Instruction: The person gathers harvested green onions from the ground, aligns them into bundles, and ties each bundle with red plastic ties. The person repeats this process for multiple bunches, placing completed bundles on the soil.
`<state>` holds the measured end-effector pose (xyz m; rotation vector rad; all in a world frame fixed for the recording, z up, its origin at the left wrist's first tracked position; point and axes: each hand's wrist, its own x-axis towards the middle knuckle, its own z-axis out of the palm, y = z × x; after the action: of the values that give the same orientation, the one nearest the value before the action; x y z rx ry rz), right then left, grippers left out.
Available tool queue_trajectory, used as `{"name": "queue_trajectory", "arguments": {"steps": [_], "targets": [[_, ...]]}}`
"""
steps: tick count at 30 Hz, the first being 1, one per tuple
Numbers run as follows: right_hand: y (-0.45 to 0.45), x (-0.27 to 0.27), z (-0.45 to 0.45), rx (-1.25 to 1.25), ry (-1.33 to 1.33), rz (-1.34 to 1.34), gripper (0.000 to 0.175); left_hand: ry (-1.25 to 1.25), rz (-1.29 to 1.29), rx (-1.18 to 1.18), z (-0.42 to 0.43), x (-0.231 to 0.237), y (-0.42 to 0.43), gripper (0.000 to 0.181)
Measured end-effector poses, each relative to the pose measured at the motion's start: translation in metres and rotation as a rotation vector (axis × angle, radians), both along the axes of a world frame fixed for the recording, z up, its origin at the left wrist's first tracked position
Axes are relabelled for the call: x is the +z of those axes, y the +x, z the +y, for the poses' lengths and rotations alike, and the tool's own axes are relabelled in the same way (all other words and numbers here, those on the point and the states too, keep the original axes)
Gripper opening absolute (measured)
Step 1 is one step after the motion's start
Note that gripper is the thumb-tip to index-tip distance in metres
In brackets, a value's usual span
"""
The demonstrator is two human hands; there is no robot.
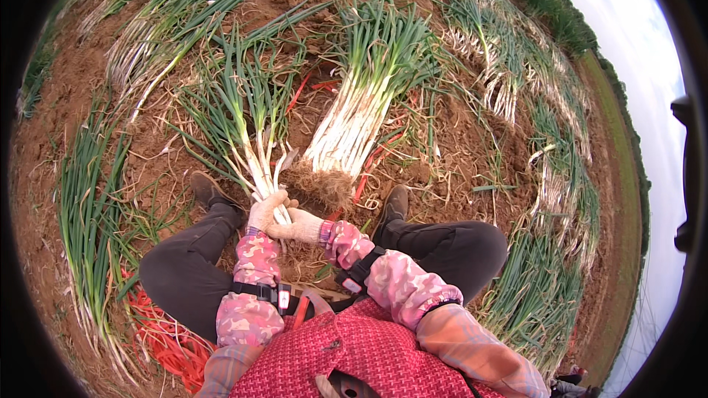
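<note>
A small bunch of green onions (257, 157) is gripped near its root end by my gloved left hand (266, 211). Its green leaves fan out away from me over the soil. My right hand (298, 225), also in a pale knit glove, closes around the lower white stalks from the other side, touching the left. The roots are mostly hidden by the gloves. Just beyond and to the right lies a thick bundle of green onions (354, 116), its white stalks side by side and its brown roots (326, 182) towards me. Red plastic strapping (368, 171) runs beside and under that bundle.
Loose green onions lie in piles at the left (91, 215), upper left (160, 27) and right (545, 282). A tangled heap of red strapping (171, 337) sits beside my left leg. My boots (394, 207) rest on brown soil (442, 143). Part of a person (575, 384) shows at lower right.
</note>
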<state>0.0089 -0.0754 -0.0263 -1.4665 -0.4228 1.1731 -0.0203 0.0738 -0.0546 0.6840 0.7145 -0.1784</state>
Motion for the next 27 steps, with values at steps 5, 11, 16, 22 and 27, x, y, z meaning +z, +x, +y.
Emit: {"name": "queue_trajectory", "arguments": {"steps": [5,11,16,22,27], "targets": [[-0.007,0.002,-0.006,-0.22,0.067,0.188,0.062,0.114,-0.104,-0.109,-0.007,0.005,-0.008,0.041],[0.028,0.031,-0.008,0.122,-0.396,-0.282,0.046,-0.189,-0.161,-0.125,-0.024,0.003,-0.008,0.044],[-0.023,0.081,-0.016,-0.364,-0.386,-0.48,0.069,-0.345,-0.21,0.214,-0.015,0.009,-0.003,0.02],[-0.025,0.115,-0.003,-0.176,0.001,-1.443,0.063,-0.628,-0.375,0.187,-0.013,0.026,0.003,0.028],[0.003,0.101,0.017,-0.403,0.146,-1.515,0.024,-0.585,-0.56,0.19,-0.024,0.057,0.0,0.045]]}}
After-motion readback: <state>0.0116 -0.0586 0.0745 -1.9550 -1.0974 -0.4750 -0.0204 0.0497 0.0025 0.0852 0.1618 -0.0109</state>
